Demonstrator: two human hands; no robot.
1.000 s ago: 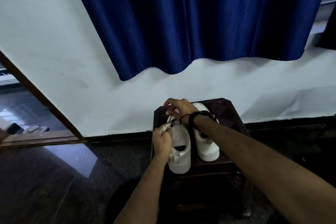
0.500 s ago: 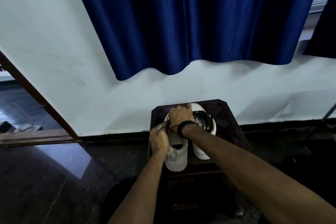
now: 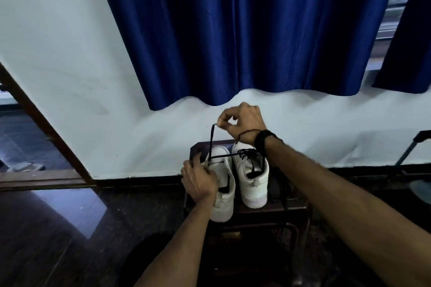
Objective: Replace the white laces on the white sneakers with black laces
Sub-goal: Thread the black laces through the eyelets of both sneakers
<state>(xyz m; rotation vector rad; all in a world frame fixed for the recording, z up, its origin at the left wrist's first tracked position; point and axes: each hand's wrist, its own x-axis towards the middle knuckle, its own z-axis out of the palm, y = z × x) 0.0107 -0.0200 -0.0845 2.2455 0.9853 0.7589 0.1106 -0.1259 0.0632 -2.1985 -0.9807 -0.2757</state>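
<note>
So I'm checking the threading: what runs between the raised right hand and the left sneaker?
In the head view, a taut black lace runs from the right hand down to the left sneaker; behind it, only bare wall.

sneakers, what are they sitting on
Both white sneakers stand on a small dark wooden stool. The stool top beneath them is covered, and its legs are lost in shadow.

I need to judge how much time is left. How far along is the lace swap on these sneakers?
Done: the right sneaker already carries black lacing across its front. In hand: the right hand pinches the end of a black lace pulled up from the left sneaker, while the left hand grips that shoe's side. Left: threading the rest of the left sneaker, which shows only one black crossing near its toe.
</note>
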